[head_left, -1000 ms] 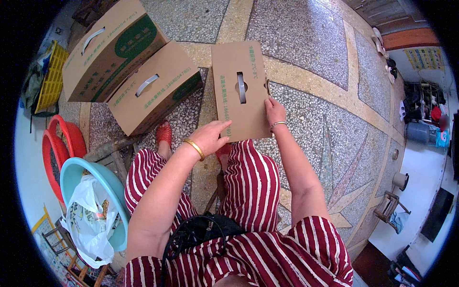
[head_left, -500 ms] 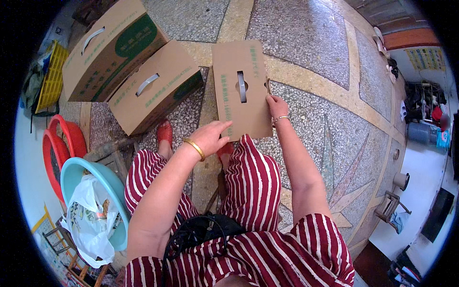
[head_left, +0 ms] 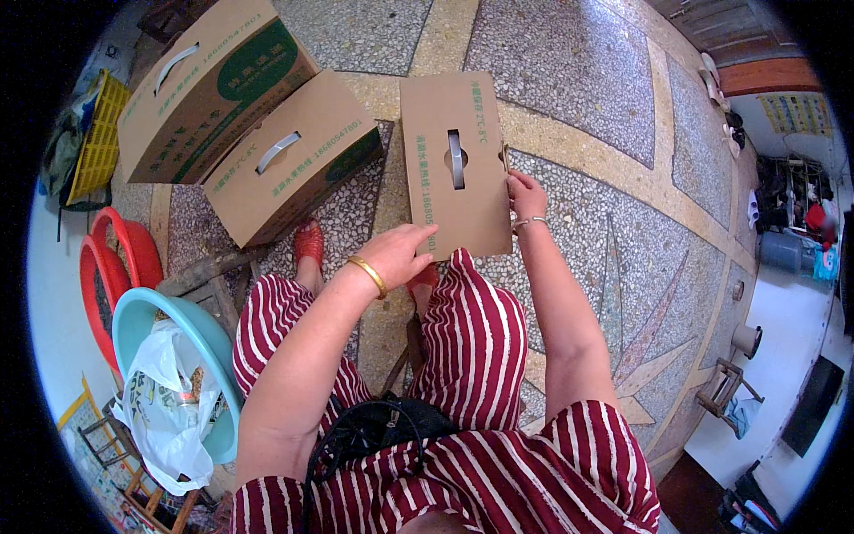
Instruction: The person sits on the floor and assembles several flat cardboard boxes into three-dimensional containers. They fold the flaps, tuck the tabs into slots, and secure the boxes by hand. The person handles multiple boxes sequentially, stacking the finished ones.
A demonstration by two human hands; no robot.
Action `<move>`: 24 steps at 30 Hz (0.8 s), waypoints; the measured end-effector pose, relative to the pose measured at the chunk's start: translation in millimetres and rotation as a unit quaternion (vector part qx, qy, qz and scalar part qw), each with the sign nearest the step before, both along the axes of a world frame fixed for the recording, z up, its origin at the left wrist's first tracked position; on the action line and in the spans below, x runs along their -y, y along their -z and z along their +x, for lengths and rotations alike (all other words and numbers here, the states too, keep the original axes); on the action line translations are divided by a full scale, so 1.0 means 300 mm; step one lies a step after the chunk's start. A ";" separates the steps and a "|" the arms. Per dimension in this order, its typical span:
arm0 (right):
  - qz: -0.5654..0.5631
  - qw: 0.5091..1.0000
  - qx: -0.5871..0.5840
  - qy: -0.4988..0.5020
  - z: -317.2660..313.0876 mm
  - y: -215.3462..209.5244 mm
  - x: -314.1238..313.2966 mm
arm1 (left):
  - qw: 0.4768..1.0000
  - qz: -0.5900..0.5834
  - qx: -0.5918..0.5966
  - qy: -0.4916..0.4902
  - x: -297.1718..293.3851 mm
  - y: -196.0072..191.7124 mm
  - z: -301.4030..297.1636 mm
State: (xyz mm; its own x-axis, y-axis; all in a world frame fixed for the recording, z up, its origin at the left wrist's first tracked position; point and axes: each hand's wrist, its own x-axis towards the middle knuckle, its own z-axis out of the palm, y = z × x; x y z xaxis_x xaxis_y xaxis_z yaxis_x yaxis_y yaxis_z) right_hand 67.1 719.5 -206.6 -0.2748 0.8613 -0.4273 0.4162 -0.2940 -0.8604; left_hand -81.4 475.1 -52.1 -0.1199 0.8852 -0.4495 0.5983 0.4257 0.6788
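Note:
A closed brown cardboard box [head_left: 436, 214] with green print stands before my knees, a light strap handle [head_left: 457, 160] in its top. My left hand [head_left: 397, 258], with a gold bangle at the wrist, rests at the box's near left edge. Its fingers are stretched over the top and its thumb is apart. At the right edge is my right hand [head_left: 527, 196], wearing a thin bracelet. Its fingers are bent and closed at a small cardboard flap [head_left: 506, 158] on that side; the fingertips are partly hidden.
Two similar handled boxes, a nearer one [head_left: 289, 173] and a larger one [head_left: 209, 89], stand at the far left. Red basins [head_left: 138, 254] and a turquoise basin [head_left: 222, 374] holding white plastic bags are on my left. A small stool [head_left: 725, 384] stands at the right.
My right thumb has come off the top of the box, and the right hand has shifted slightly right along its side. The left hand stays at the near left edge.

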 end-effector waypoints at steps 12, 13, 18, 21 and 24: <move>0.145 0.975 0.154 -0.075 -0.004 -0.011 0.021 | 1.000 0.003 -0.002 0.003 0.004 0.016 0.005; 0.155 0.968 0.172 -0.096 -0.005 -0.018 0.020 | 1.000 0.002 -0.003 0.001 0.004 0.014 0.006; 0.204 0.950 0.182 -0.150 -0.023 -0.045 0.028 | 1.000 0.014 -0.008 0.001 0.001 0.014 0.016; 0.208 0.948 0.189 -0.150 -0.034 -0.047 0.038 | 1.000 0.006 -0.004 0.005 -0.001 0.023 0.016; 0.193 0.942 0.207 -0.179 -0.028 -0.051 0.005 | 1.000 0.010 -0.004 0.006 -0.001 0.033 0.020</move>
